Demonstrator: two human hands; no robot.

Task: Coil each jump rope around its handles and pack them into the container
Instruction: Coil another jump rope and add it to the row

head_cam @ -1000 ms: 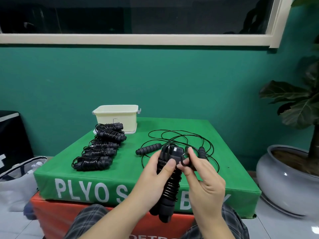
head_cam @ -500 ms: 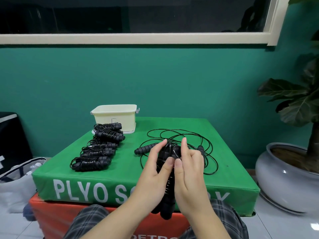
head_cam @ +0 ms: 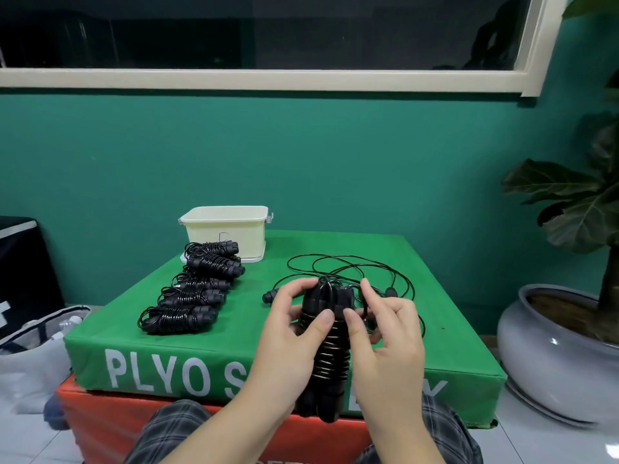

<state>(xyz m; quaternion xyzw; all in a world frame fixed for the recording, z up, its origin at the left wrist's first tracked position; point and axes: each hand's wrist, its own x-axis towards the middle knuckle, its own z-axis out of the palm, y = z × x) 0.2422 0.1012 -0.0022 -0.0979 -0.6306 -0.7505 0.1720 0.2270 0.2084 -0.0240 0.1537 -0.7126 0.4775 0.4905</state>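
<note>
A coiled jump rope [head_cam: 326, 349] is held upright above the lap, just in front of the green plyo box [head_cam: 234, 333]. The left hand [head_cam: 288, 343] is wrapped round the upper part of the handles, thumb pressed across the coils and fingers curled behind. The right hand [head_cam: 382, 333] is set against the other side, thumb on the wraps, index finger lifted near the loose cord end at the top, so both hands are closed on the same bundle.

"PLYO S" is printed in white on the green box's front, with the rest hidden by the hands. That box is stacked on an orange one [head_cam: 110, 426].

Five wrapped ropes [head_cam: 197, 289] are lined up on the left of the green top, an uncoiled rope [head_cam: 351, 272] is spread behind the hands, and a cream container [head_cam: 227, 229] is parked at the back. A teal wall, a window sill [head_cam: 261, 80] and a potted plant [head_cam: 569, 329] on the right are seen around it
</note>
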